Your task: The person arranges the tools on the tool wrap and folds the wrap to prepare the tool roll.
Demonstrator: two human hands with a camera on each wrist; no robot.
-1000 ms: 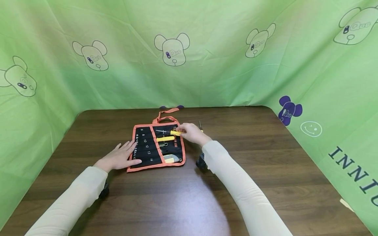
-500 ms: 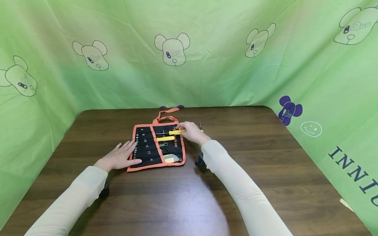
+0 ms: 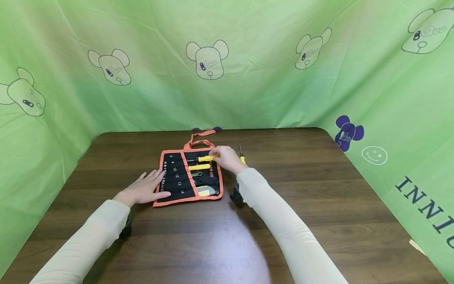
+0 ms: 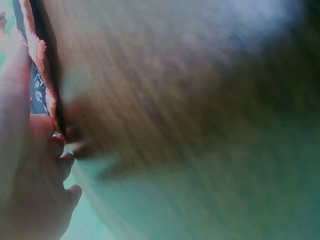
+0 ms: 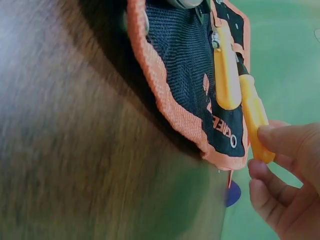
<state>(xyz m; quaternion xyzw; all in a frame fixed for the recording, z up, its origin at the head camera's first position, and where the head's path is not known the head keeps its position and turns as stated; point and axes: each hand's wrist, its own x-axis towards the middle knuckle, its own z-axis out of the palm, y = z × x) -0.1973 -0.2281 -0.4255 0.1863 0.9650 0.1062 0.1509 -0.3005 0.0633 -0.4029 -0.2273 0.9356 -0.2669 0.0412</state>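
Note:
A black tool roll (image 3: pixel 173 183) with orange edging lies spread on the table. My left hand (image 3: pixel 142 190) rests flat on its left edge, fingers spread and straight; the left wrist view shows that hand (image 4: pixel 35 175) beside the orange trim. My right hand (image 3: pixel 227 159) pinches the end of a yellow-handled screwdriver (image 3: pixel 205 158) between thumb and fingers. The screwdriver's shaft points left, its tip end hidden at the roll's orange-trimmed pocket strip. In the right wrist view its yellow handle (image 5: pixel 253 107) runs beside a second yellow handle (image 5: pixel 226 75) tucked in the roll.
Lower in the roll sit a small wrench (image 3: pixel 197 174) and a yellow-and-grey utility knife (image 3: pixel 207 191). Another yellow-handled screwdriver (image 3: pixel 242 158) lies right of the roll, partly behind my right wrist. Orange ties (image 3: pixel 198 142) trail behind. A green printed curtain (image 3: pixel 248 94) surrounds the table.
My right hand has shifted a little left with the screwdriver, and its shaft has gone further in at the pocket strip. The loose screwdriver's handle shows more. My left hand stays put.

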